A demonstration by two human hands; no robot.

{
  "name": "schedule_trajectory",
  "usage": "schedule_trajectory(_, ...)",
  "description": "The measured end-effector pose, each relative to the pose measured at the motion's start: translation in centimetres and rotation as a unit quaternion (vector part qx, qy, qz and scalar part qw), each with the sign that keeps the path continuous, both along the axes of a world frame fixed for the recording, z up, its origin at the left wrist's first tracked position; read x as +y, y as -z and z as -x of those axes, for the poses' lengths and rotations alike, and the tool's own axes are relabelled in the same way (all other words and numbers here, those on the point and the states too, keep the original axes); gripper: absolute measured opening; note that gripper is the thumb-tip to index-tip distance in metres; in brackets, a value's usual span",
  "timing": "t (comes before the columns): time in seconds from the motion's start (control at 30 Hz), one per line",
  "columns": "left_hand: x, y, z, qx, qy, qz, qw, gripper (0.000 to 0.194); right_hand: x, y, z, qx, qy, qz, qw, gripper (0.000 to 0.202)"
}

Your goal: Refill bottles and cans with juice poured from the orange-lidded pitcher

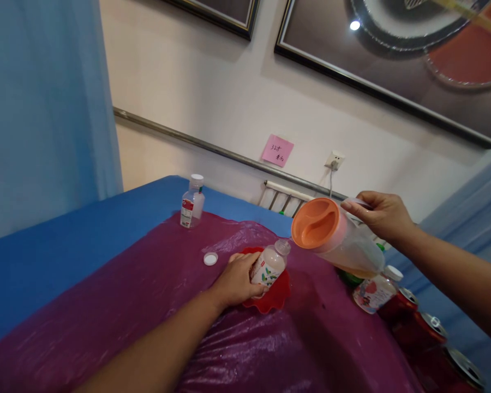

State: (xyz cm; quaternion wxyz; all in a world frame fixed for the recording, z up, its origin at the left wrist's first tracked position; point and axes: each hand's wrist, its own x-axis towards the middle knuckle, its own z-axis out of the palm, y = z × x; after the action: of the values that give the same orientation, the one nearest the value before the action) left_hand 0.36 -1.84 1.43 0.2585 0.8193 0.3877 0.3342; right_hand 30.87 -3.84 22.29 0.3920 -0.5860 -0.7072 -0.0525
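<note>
My left hand [239, 277] is wrapped round a small clear plastic bottle [269, 268] with a printed label. The bottle is uncapped and leans to the right over a red scalloped dish [279, 297]. My right hand [382, 214] grips the handle of a translucent pitcher [349, 248], tilted left with its orange lid [316, 224] toward the bottle mouth. Some yellowish liquid lies low in the pitcher. The lid's edge is close to the bottle mouth; I cannot make out any stream between them. A white cap [210, 258] lies on the purple plastic sheet left of the dish.
A capped empty-looking bottle [192, 202] stands at the back left. On the right are another capped bottle [376, 292], several red cans [431, 327] and a green object partly behind the pitcher. Purple plastic sheeting [147, 305] covers the blue surface [85, 234]. A wall socket [334, 160] is behind.
</note>
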Motion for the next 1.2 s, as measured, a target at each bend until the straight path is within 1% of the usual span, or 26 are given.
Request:
schedule_trajectory(0.2, 0.0, -0.1, 0.0, 0.006, -0.006, -0.001, 1.000, 0.061, -0.4, -0.2, 0.3, -0.001, 0.007, 0.007, 1.000, 0.069)
schedule_trajectory(0.33, 0.1, 0.0, 0.0, 0.005, 0.003, 0.003, 1.000, 0.062, -0.5, -0.2, 0.6, -0.004, 0.005, 0.004, 1.000, 0.070)
schedule_trajectory(0.6, 0.1, 0.0, 0.0, 0.020, 0.001, 0.017, 1.000, 0.067, -0.9, -0.7, 1.0, -0.037, 0.022, 0.016, 0.999, 0.063)
schedule_trajectory(0.9, 0.1, 0.1, 0.0, 0.024, -0.004, 0.018, 1.000, 0.068, -1.1, -1.0, 1.4, -0.032, 0.020, 0.024, 0.999, 0.062)
schedule_trajectory(1.07, 0.1, 0.1, 0.0, 0.025, -0.002, 0.015, 1.000, 0.068, -1.2, -1.2, 1.4, -0.026, 0.024, 0.010, 0.999, 0.063)
schedule_trajectory(1.2, 0.1, 0.1, 0.0, 0.023, -0.001, 0.017, 1.000, 0.067, -1.3, -1.4, 1.3, -0.026, 0.033, 0.011, 0.999, 0.060)
